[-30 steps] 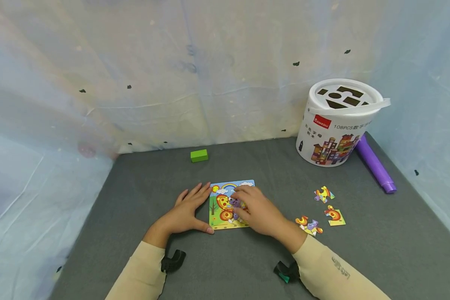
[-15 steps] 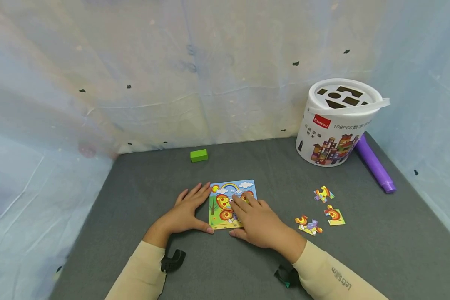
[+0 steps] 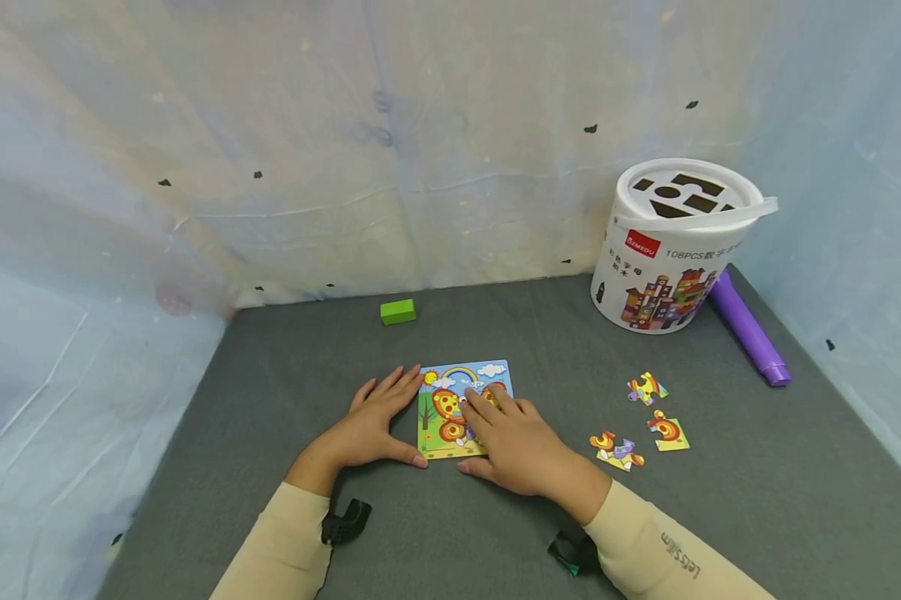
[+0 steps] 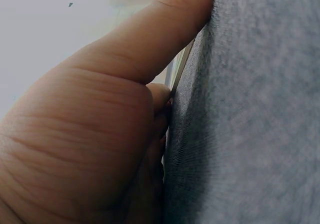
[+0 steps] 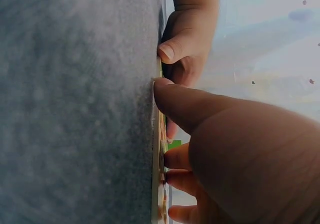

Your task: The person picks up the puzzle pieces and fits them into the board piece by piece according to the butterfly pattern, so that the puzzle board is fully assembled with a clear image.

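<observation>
A small square jigsaw puzzle (image 3: pixel 437 446) with a butterfly, rainbow and sun picture lies flat on the dark grey table. My left hand (image 3: pixel 371 429) rests along its left side, fingers spread, with fingertips at the upper left edge and thumb at the lower left corner. Across the puzzle's right half lies my right hand (image 3: pixel 521 446), its fingers extended and their tips on the picture, thumb near the front edge. Part of the picture is hidden beneath it. In the right wrist view the fingertips (image 5: pixel 175 179) press on the puzzle's top face and the thumb sits at its edge.
To the right lie loose puzzle pieces: one upper (image 3: pixel 648 388), one at the right (image 3: pixel 669 431), one nearer my wrist (image 3: pixel 617 451). A green block (image 3: pixel 397 312) sits toward the back. A white bucket (image 3: pixel 663 267) stands back right, beside a purple tube (image 3: pixel 750 329).
My right hand has gone from curled fingers over the puzzle's right half to flattened fingers pressing on it, shifting slightly toward me. The left hand stays in place.
</observation>
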The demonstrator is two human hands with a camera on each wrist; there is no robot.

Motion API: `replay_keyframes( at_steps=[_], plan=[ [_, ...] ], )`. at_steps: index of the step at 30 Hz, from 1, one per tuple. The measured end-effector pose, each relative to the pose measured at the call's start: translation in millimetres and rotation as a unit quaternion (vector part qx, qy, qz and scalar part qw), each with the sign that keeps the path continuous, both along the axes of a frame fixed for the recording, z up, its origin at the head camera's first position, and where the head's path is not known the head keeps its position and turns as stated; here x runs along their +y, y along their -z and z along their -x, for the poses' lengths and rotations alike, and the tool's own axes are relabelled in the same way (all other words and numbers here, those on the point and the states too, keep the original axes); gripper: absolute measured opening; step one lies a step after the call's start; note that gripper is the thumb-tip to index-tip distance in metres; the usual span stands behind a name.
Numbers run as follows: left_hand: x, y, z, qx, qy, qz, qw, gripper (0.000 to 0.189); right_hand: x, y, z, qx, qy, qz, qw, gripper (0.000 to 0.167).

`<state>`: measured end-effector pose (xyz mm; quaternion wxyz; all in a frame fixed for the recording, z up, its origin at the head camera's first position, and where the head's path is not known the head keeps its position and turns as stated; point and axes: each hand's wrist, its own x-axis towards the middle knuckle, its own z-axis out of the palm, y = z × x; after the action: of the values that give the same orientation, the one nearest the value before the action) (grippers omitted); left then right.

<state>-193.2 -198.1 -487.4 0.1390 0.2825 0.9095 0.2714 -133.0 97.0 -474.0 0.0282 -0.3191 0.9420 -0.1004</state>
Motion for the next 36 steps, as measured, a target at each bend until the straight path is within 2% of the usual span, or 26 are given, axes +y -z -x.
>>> replay_keyframes(
  at_steps=[5, 10, 13, 16, 18, 22, 27, 33, 36],
  plan=[
    [-1.4, 1.5, -0.2, 0.0, -0.001, -0.001, 1.0, 0.133, -1.1, 0.9, -0.3, -0.011, 0.004, 0.014, 0.9998, 0.086],
    [-3.1, 3.9, 0.1, -0.001, -0.002, 0.003, 1.0, 0.134, 0.4, 5.8, 3.3, -0.042, 0.007, 0.044, 0.9981, 0.083],
    [-3.9, 3.7, -0.5, 0.0, -0.001, 0.001, 1.0, 0.134, 4.1, 8.4, 6.3, -0.067, 0.0, 0.078, 0.9946, 0.081],
    [-3.6, 2.6, -1.2, -0.002, -0.001, 0.002, 1.0, 0.135, 10.6, 6.0, 8.5, -0.103, -0.01, 0.135, 0.9855, 0.078],
    [-3.1, 1.8, -1.5, -0.003, -0.001, 0.002, 1.0, 0.135, 16.6, 3.1, 9.7, -0.125, -0.011, 0.182, 0.9753, 0.075],
    [-2.1, 0.6, -1.4, -0.007, -0.002, 0.002, 1.0, 0.135, 32.5, -3.9, 11.3, -0.155, -0.012, 0.278, 0.9478, 0.067],
    [-1.7, 0.6, -1.2, -0.007, 0.0, 0.002, 1.0, 0.136, 56.6, -7.7, 10.3, -0.174, -0.019, 0.39, 0.9039, 0.051],
    [-1.5, 1.1, -0.8, -0.004, -0.001, 0.005, 1.0, 0.137, 85.8, -13.1, 6.0, -0.207, -0.023, 0.469, 0.8583, 0.046],
    [-0.9, 0.8, -0.5, -0.007, -0.002, 0.003, 1.0, 0.137, 102.5, -14.6, 6.0, -0.217, -0.025, 0.489, 0.8448, 0.049]
  ],
)
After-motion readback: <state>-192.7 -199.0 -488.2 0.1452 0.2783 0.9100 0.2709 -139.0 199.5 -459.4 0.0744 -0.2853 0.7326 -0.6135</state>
